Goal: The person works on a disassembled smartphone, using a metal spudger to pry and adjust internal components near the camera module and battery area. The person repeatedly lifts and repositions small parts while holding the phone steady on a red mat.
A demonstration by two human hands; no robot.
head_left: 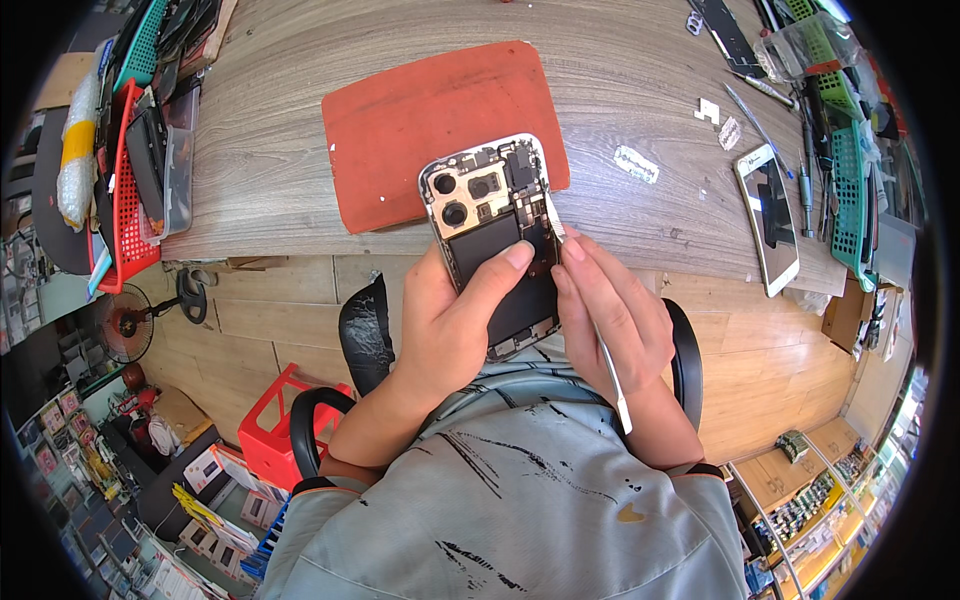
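Observation:
An opened smartphone point(520, 166) with its back off shows camera lenses, a black battery and circuit parts. My left hand point(455, 320) grips it from the left edge, thumb lying over the battery. In my right hand point(622, 310), closed, is a slim metal pry tool point(612, 385) with flat ends. Its upper tip meets the phone's right edge, near the upper middle. The phone is held above the table's front edge, tilted, its top overlapping a red mat point(430, 110). Fingers of my left hand behind the phone are hidden.
On the wooden table point(270, 120) a white phone point(768, 220) lies right, near razor blades point(636, 164) and a screwdriver point(760, 115). A red basket point(130, 200) stands left and a teal basket point(848, 200) right. A red stool point(285, 425) is on the floor.

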